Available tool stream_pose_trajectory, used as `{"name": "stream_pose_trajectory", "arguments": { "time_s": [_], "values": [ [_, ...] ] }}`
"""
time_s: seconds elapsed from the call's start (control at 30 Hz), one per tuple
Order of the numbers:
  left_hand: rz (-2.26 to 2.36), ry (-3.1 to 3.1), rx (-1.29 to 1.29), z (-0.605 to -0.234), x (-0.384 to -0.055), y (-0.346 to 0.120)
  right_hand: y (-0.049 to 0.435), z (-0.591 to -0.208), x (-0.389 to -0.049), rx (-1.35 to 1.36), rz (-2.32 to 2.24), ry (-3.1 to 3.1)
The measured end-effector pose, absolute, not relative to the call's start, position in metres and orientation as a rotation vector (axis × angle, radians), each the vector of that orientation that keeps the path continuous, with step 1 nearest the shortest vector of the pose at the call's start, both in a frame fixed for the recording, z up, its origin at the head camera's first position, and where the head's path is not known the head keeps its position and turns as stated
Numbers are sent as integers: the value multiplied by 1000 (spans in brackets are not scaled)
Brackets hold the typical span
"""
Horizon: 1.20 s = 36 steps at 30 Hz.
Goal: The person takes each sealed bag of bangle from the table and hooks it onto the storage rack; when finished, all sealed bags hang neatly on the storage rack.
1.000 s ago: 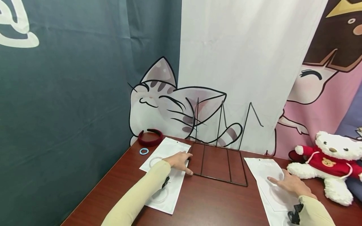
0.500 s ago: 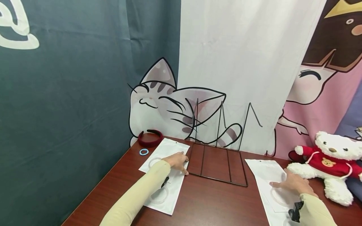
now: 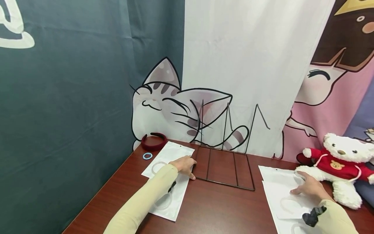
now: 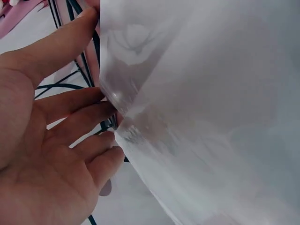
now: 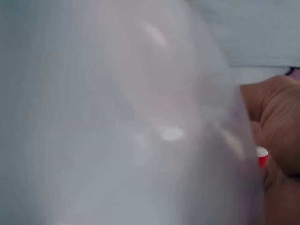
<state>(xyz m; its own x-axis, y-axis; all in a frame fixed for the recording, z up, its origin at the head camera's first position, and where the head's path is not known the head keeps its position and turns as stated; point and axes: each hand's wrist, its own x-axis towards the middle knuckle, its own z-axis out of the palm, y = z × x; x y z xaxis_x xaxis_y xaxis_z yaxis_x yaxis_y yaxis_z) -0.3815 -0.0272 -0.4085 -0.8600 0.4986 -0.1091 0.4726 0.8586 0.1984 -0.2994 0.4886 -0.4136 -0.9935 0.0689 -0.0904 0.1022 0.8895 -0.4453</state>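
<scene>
My left hand (image 3: 184, 166) is at the right edge of a flat white plastic bag (image 3: 163, 204) with pale ring shapes on it, thumb and fingers spread. In the left wrist view the fingertips reach the edge of the shiny bag (image 4: 201, 117). My right hand (image 3: 312, 188) lies at the right side of overlapping white bags (image 3: 273, 191), thumb and forefinger apart. The bag (image 5: 126, 117) fills most of the right wrist view, blurred, and hides those fingertips. A black wire rack (image 3: 223, 184) stands between the hands.
A dark red headband (image 3: 154, 146) and a small blue ring (image 3: 147, 156) lie at the back left of the brown table (image 3: 222, 208). The white teddy bear (image 3: 340, 169) in a red top sits right of my right hand. A cartoon-printed curtain (image 3: 233, 42) hangs behind.
My right hand has moved right, and the upper right-hand bag has shifted right with it, offset from the other. My left hand has drawn slightly away from the rack.
</scene>
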Motion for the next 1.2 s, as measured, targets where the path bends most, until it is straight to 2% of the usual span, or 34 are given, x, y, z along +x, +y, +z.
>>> {"name": "stream_pose_trajectory", "arguments": {
  "time_s": [0.2,0.33,0.6,0.97,1.2],
  "values": [
    [297,2878,736,-411,-384,-29,486,-412,-294,5,-1065,2855],
    [292,2884,721,-410,-386,-27,480,-409,-287,-9,-1164,2866],
    [305,2845,685,-407,-389,-25,450,-401,-275,-257,-1360,3070],
    [351,2899,724,-406,-398,-23,407,-371,-262,-279,-1550,3161],
    [346,2906,761,-407,-400,-22,384,-357,-243,-247,-1687,3127]
  ]
}}
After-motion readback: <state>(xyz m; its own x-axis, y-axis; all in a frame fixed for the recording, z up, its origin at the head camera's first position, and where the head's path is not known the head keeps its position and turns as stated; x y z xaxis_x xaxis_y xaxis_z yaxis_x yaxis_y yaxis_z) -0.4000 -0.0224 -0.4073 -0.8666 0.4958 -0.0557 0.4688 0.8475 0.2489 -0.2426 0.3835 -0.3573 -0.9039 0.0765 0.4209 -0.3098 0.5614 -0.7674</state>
